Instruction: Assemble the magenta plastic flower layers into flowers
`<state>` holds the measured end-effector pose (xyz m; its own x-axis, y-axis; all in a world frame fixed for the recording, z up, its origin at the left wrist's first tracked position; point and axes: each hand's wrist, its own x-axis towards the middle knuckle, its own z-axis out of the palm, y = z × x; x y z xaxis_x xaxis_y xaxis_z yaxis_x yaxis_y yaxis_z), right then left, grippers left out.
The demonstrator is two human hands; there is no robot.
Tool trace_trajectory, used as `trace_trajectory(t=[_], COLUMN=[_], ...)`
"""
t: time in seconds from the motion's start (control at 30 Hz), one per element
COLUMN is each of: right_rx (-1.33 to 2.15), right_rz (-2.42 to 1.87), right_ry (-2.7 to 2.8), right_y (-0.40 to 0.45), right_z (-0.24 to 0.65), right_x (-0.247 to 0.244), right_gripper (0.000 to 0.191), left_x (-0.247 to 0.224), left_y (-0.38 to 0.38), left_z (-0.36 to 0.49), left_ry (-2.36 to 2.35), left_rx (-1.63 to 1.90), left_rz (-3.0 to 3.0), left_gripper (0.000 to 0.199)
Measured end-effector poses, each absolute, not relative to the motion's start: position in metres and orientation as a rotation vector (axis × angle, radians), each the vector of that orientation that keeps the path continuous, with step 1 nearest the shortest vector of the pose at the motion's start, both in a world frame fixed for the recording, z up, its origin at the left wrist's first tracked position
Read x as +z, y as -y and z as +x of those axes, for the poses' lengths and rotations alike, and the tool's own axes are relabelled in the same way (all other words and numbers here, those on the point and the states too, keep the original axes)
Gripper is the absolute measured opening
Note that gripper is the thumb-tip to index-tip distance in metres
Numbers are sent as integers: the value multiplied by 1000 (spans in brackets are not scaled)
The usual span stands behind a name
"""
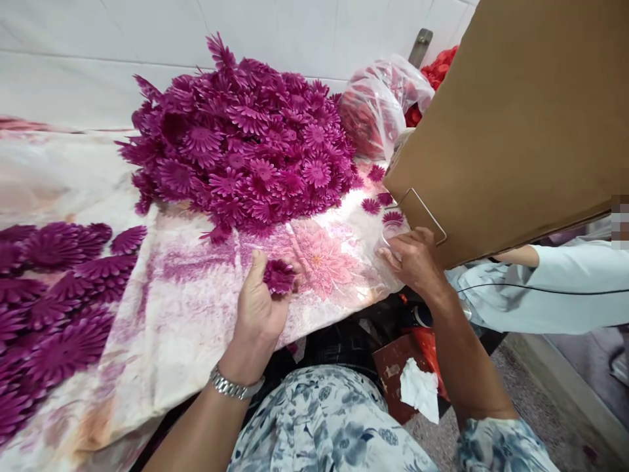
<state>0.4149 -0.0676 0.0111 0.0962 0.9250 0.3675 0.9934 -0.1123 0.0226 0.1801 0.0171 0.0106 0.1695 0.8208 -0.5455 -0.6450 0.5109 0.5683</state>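
My left hand [260,301] has its thumb raised and its fingers curled round a small purple artificial flower [279,276], just above the stained cloth. My right hand [415,259] is at the cloth's right edge, beside a clear round rim [392,231] and a bent metal wire [432,219]. Its thumb and fingers are closed together; what is between them is too small to make out. Several loose purple flower pieces [371,206] lie on the cloth just beyond it. Behind both hands rises a large heap of purple artificial flowers [246,144].
More purple flowers [54,314] spread over the left of the cloth [187,328]. A large cardboard sheet [515,118] blocks the right side. Behind it sits a plastic bag of red pieces [373,108]. Another person's white garment [545,282] shows at the right.
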Motion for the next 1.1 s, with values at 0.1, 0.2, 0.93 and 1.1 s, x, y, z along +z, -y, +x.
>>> trace_trajectory(t=[0.1,0.2,0.93,1.1], right_rx=[-461,-608,129,85], right_rz=[-2008,-1896,-1127,-1419], right_ry=[1902,1815,1874,1675], right_y=[72,78,50,-1], right_z=[423,422,269,264], right_x=[17,26,22,14], right_gripper=[17,18,22,39], left_x=[9,6,9,10], left_y=[-17,-17,-21,-11], left_z=[182,183,163,172], left_ry=[-909,-850,-581,-698], left_rx=[1113,1084,1007,1089], left_rz=[157,176,119,109], left_gripper=[23,24,45,34])
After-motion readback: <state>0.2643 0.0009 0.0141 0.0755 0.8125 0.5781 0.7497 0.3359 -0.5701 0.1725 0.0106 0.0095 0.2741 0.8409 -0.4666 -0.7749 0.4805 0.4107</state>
